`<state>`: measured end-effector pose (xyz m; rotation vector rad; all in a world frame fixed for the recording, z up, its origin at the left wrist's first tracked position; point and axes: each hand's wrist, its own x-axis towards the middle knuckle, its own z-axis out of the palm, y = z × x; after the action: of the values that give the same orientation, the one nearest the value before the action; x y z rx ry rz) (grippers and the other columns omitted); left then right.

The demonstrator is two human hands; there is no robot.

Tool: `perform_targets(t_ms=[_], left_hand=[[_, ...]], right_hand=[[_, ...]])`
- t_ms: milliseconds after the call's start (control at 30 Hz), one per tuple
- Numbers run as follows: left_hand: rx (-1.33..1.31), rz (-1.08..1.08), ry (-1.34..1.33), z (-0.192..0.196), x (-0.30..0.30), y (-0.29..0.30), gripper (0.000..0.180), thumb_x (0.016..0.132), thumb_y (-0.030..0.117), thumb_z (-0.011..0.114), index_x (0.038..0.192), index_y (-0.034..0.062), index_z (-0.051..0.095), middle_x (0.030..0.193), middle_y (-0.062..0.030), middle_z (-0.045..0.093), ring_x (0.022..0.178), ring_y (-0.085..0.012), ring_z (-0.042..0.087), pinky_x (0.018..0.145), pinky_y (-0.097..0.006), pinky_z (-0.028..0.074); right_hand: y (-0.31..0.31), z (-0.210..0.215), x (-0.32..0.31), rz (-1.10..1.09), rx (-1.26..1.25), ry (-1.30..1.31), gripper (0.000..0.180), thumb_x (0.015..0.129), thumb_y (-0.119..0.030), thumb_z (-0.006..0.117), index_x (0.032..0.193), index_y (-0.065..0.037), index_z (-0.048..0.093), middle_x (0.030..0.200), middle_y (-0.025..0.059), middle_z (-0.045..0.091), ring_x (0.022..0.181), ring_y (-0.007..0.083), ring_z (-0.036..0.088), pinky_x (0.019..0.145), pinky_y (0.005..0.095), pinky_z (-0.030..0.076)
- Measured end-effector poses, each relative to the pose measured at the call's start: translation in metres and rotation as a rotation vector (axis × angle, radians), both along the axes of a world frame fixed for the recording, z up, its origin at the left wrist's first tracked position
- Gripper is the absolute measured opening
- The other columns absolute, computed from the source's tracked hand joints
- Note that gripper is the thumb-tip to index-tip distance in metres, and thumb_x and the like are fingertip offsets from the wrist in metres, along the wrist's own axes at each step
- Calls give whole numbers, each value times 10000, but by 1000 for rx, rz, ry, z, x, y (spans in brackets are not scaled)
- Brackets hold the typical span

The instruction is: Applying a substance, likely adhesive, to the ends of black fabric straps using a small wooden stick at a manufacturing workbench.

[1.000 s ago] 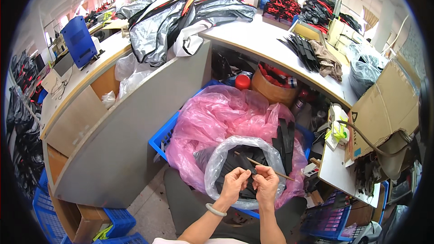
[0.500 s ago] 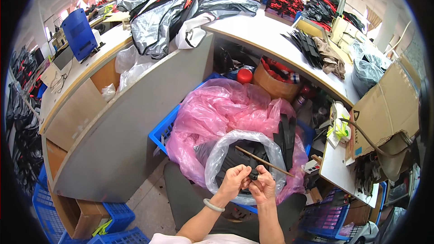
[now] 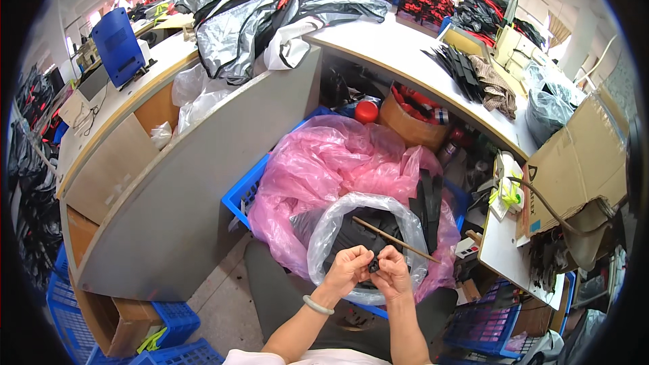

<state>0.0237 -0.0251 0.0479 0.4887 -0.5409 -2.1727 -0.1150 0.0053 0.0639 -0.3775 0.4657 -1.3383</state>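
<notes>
Both my hands meet over a clear plastic bag with a rolled rim, which holds dark strips. A small black piece shows between my fingertips; its exact kind I cannot make out. My left hand, with a pale bangle on the wrist, pinches it from one side. My right hand is closed on its other side. Just beyond my fingers a thin wooden stick lies slanting across the bag's opening. Pink plastic sheeting surrounds the bag inside a blue crate.
A grey panel stands at the left. Beyond the crate runs a white tabletop with silver-and-black fabric piled on it. A round tub of red pieces sits under the table. At the right stands a cardboard box.
My right hand has turned slightly and its fingers have drawn in closer around the black piece. Both hands remain over the bag, and the stick has not moved.
</notes>
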Motion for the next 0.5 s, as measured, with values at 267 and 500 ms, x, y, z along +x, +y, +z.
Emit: perform_targets(t_ms=[267, 500], left_hand=[[-208, 256, -306, 4, -1, -6, 153, 857, 100, 623, 950, -2, 558, 754, -30, 576, 633, -81, 555, 559, -218, 473], [-338, 197, -440, -6, -9, -2, 149, 875, 45, 572, 1006, -18, 608, 785, -44, 599, 664, -106, 587, 583, -232, 494]], right_hand=[[2, 2, 2, -187, 135, 190, 271, 781, 49, 612, 1051, 56, 599, 771, 104, 637, 623, 166, 638, 604, 281, 576], [0, -10, -2, -318, 307, 55, 185, 754, 75, 627, 933, 28, 613, 776, 113, 646, 642, 166, 646, 602, 287, 571]])
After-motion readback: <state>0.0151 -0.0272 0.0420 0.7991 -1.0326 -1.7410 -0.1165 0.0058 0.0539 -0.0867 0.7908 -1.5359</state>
